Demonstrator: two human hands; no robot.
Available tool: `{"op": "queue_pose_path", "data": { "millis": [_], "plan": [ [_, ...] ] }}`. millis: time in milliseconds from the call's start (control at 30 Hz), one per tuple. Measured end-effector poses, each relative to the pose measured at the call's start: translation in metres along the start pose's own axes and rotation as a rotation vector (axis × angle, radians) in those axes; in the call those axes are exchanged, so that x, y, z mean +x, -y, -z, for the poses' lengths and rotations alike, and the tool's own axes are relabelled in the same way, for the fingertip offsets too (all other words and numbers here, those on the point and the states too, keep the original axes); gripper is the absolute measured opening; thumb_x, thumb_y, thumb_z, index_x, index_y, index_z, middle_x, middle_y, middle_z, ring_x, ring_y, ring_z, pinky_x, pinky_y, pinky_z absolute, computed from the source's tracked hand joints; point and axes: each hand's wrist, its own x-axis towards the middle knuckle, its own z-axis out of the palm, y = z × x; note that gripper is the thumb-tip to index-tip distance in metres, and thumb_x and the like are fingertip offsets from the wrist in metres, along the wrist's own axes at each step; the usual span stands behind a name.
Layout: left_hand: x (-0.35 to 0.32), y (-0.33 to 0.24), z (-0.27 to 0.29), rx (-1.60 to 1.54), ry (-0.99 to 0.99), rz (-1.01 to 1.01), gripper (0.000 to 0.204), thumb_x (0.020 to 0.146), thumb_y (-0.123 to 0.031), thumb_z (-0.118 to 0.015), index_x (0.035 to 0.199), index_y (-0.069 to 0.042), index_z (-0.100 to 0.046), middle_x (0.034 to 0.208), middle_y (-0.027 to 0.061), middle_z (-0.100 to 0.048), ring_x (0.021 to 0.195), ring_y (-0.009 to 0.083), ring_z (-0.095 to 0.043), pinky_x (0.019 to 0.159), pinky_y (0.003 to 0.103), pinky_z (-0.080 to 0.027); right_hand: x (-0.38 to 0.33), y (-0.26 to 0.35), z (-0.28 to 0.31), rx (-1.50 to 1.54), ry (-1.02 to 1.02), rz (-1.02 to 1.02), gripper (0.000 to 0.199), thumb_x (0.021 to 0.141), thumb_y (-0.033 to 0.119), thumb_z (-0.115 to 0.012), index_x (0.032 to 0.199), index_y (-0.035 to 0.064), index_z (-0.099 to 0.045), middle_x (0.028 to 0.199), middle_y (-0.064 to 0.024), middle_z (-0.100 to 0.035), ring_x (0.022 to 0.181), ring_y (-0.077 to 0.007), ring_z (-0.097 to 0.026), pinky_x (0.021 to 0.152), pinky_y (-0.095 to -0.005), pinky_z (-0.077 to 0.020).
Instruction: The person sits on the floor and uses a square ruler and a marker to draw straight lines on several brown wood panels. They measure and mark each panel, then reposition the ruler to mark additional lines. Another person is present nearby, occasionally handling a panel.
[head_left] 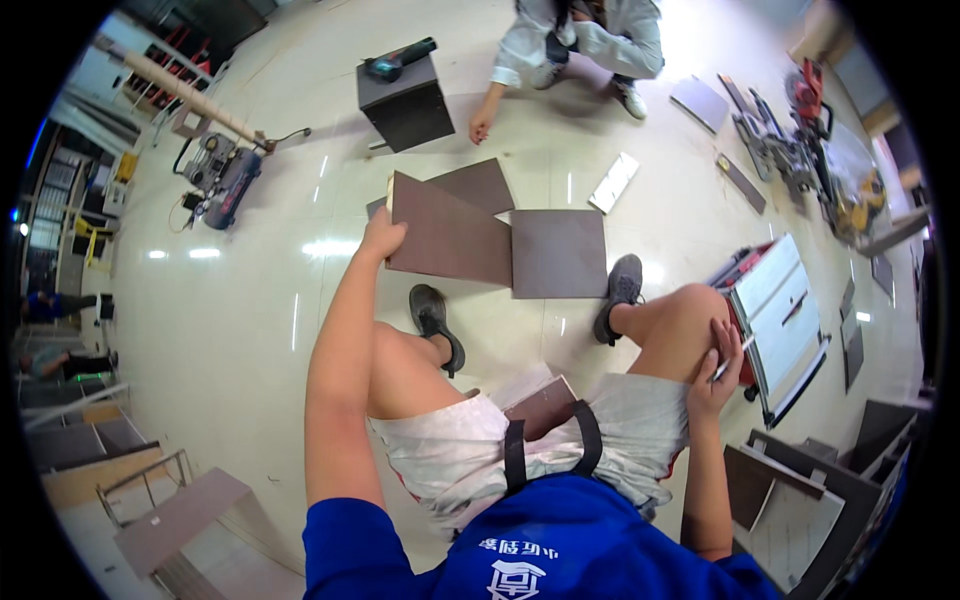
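My left hand (383, 236) is closed on the left edge of a brown panel (450, 235), which stands tilted, its lower right corner at a flat square panel (560, 255) on the floor. Behind it, partly hidden, lies another dark brown panel (475, 186). Beside my right knee, my right hand (716, 372) is raised with a thin white stick (721, 370) between its fingers; whether that is a pencil or a cigarette I cannot tell. Between my thighs, a small brown board (541, 408) shows in part.
Ahead, a dark box (408, 108) carries a cordless drill (400, 60). A co-worker's hand (484, 122) reaches down near it. An air compressor (218, 178) stands left. On the right are a red saw (808, 95), a white-topped machine (780, 320) and a light strip (613, 182).
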Motion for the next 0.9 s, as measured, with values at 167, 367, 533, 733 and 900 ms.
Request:
{"op": "queue_pose_path", "data": {
  "millis": [167,367,533,733,900],
  "plan": [
    [0.004,0.050,-0.007,-0.247,-0.029,0.330,0.050,0.085,-0.026,-0.066,0.120,0.009,-0.058,0.113,0.0303,-0.066,0.108,0.0421,-0.065,0.095,0.045,-0.049,0.012,0.010,-0.006,-0.057,0.018,-0.039,0.045,0.100,0.003,-0.042,0.145,-0.0047,-0.038,0.138,-0.0243,-0.056,0.133,-0.0322,-0.052,0.115,-0.0424,-0.0338],
    [0.018,0.157,-0.033,-0.191,-0.390,0.358,0.042,0.090,-0.034,-0.068,0.109,0.003,-0.059,0.099,0.0239,-0.071,0.094,0.0367,-0.069,0.088,0.043,-0.051,0.016,0.022,-0.025,-0.153,0.067,-0.012,0.045,0.100,0.005,-0.044,0.144,-0.0061,-0.039,0.139,-0.0258,-0.055,0.132,-0.0331,-0.052,0.115,-0.0432,-0.0346],
    [0.055,0.211,-0.042,-0.260,-0.422,0.364,0.034,0.090,-0.029,-0.070,0.107,-0.001,-0.061,0.080,0.0167,-0.072,0.076,0.0294,-0.071,0.074,0.040,-0.054,0.033,0.003,-0.051,-0.101,0.011,-0.044,0.042,0.102,0.010,-0.046,0.141,-0.0056,-0.040,0.146,-0.0281,-0.047,0.138,-0.0371,-0.045,0.117,-0.0468,-0.0319],
    [0.049,0.305,-0.109,-0.142,-0.379,0.490,0.031,0.090,-0.028,-0.071,0.104,0.000,-0.066,0.087,0.0175,-0.074,0.080,0.0282,-0.072,0.078,0.039,-0.054,0.035,0.029,-0.044,-0.404,0.134,-0.030,0.048,0.105,0.024,-0.045,0.141,-0.0059,-0.039,0.149,-0.0274,-0.044,0.141,-0.0393,-0.040,0.119,-0.0506,-0.0263],
    [0.094,0.353,-0.116,-0.117,-0.380,0.480,0.034,0.091,-0.030,-0.070,0.105,0.000,-0.068,0.094,0.0177,-0.074,0.089,0.0317,-0.072,0.083,0.040,-0.054,0.041,0.022,-0.075,-0.485,0.150,-0.012,0.045,0.105,0.024,-0.041,0.141,-0.0033,-0.037,0.149,-0.0277,-0.043,0.140,-0.0413,-0.041,0.118,-0.0523,-0.0262]
  ]
}}
